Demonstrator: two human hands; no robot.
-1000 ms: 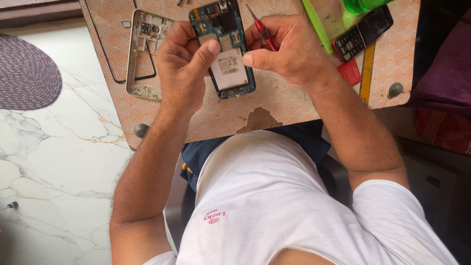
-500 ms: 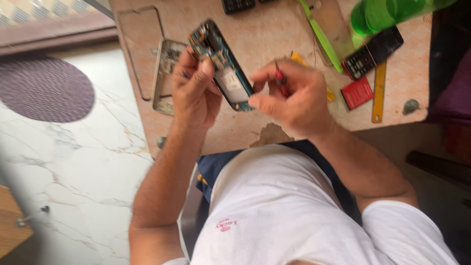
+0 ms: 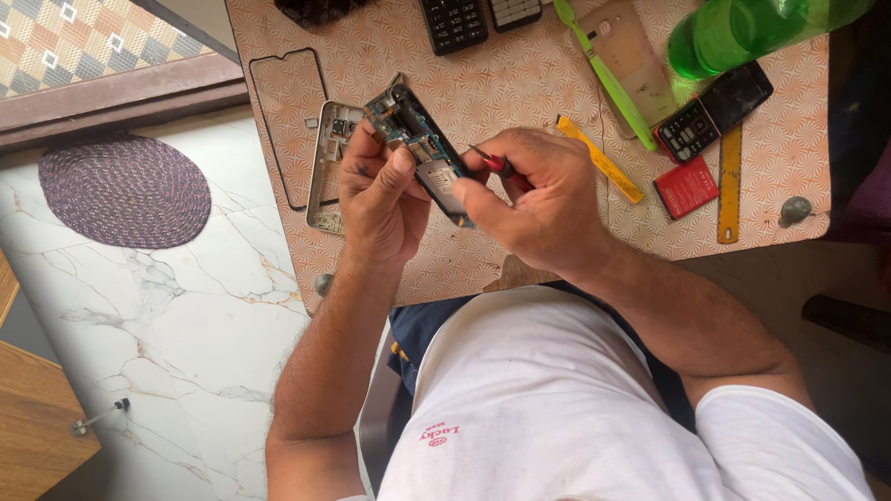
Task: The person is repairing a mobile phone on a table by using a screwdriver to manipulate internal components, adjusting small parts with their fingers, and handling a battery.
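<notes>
The opened phone, back cover off with circuit board and metal shield exposed, is held tilted above the patterned worktable, lower end toward the person. The left hand is closed around its left edge, thumb pressed on the board face and fingers curled behind. The right hand is pinched on a red-handled screwdriver, whose tip rests at the phone's right edge near the middle; the right thumb also braces the lower corner of the phone. Judgement: the step in hand is working a fastener or clip on the board; it is done well if the driver sits square in its seat, pressure runs straight down the shaft, and the left hand keeps the body steady so the tip cannot skid across the components. Just beside the left hand, flat on the table, lies a silver phone frame, and next to that a thin black bezel outline. Farther out on the right are a yellow pry tool, a green toothbrush, a black keypad phone, a red battery, a yellow ruler and a green bottle. Two keypad units lie at the far edge.
</notes>
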